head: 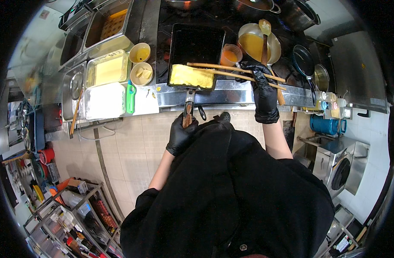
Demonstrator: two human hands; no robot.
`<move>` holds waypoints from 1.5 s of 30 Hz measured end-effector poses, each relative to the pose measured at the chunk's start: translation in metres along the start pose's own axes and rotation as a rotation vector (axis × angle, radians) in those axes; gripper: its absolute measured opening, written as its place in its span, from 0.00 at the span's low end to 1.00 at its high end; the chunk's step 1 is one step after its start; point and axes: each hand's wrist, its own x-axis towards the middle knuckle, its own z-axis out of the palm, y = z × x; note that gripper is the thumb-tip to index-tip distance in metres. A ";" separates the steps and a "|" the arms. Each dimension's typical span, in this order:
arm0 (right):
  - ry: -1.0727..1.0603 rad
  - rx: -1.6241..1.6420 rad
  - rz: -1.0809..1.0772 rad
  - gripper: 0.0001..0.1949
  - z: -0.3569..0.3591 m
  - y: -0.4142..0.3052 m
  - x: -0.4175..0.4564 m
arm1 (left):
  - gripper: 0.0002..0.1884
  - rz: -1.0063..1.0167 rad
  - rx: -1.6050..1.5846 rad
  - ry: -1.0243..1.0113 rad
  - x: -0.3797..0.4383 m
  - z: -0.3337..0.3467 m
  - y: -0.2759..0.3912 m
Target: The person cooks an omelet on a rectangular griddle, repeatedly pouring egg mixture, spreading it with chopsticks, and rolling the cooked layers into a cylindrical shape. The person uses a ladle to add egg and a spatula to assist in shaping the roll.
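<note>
In a black glove, my left hand (pixel 181 132) grips the handle (pixel 188 111) of a rectangular black omelette pan (pixel 197 43) on the stove. A folded yellow egg omelette (pixel 192 76) lies across the pan's near end. My right hand (pixel 265 92), also gloved in black, holds a pair of long wooden chopsticks (pixel 231 67); their tips reach over the omelette's right part, and whether they touch it I cannot tell. Left of that hand stands a plastic measuring cup (pixel 231 54) with orange liquid. A steel pan (pixel 276 48) beyond it holds yellowish liquid and a wooden-handled utensil (pixel 265 42).
On the left counter are two small bowls (pixel 140 52), (pixel 141 73), a plastic container of pale yellow liquid (pixel 106 69), a white container (pixel 105 101) and a green gas lighter (pixel 130 98). A black frying pan (pixel 303 61) and squeeze bottles (pixel 331 100) are at the right.
</note>
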 end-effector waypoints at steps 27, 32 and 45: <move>0.079 -1.691 0.386 0.24 -0.086 0.013 0.071 | 0.11 -0.280 -0.127 -0.056 0.096 0.010 0.000; 0.014 -1.757 0.346 0.23 -0.093 0.008 0.080 | 0.12 -0.261 -0.126 -0.012 0.112 0.007 -0.016; 0.042 -1.835 0.345 0.24 -0.124 0.042 0.077 | 0.13 -0.312 -0.208 -0.008 0.119 0.017 -0.015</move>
